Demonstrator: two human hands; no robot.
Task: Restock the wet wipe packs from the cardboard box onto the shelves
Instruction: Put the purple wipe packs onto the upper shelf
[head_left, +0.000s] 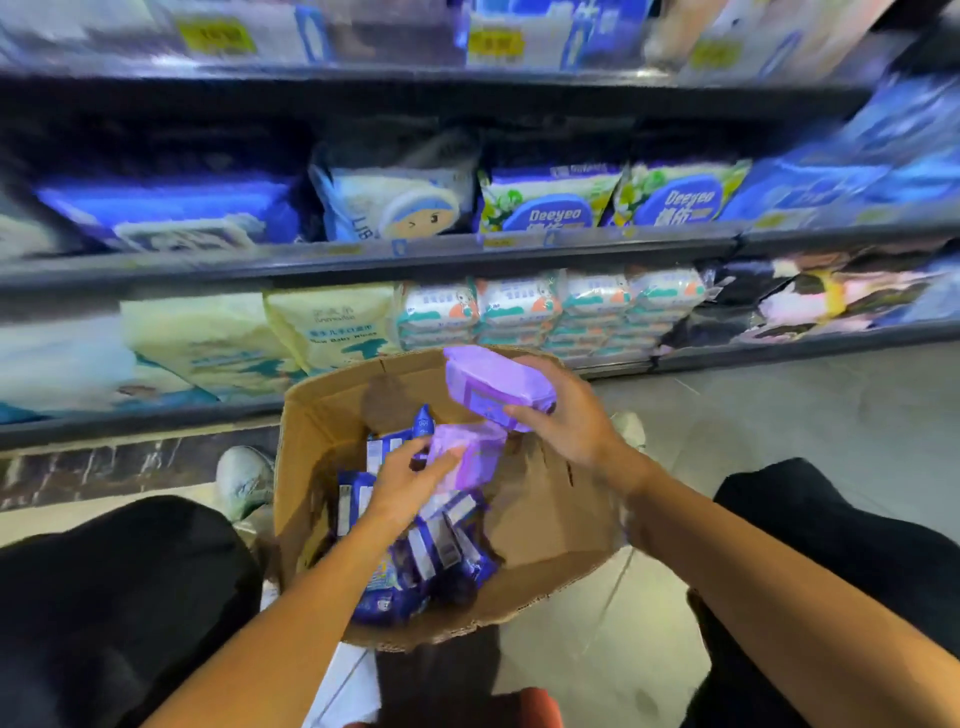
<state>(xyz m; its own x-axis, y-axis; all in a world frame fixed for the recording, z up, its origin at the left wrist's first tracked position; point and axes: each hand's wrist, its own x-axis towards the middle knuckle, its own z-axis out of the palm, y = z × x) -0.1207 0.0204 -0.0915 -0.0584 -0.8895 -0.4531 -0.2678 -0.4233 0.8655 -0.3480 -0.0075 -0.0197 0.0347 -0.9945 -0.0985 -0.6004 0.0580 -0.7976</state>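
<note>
Two purple wipe packs are in hand over the open cardboard box (545, 525), which sits on the floor between the person's knees. The right hand (563, 415) grips the upper purple pack (493, 382) above the box's far rim; the left hand (410, 480) pinches the lower purple pack (470, 452) just above the dark blue packs (421, 561) (heaped inside). Stocked shelves (363, 254) stand beyond, blurred.
</note>
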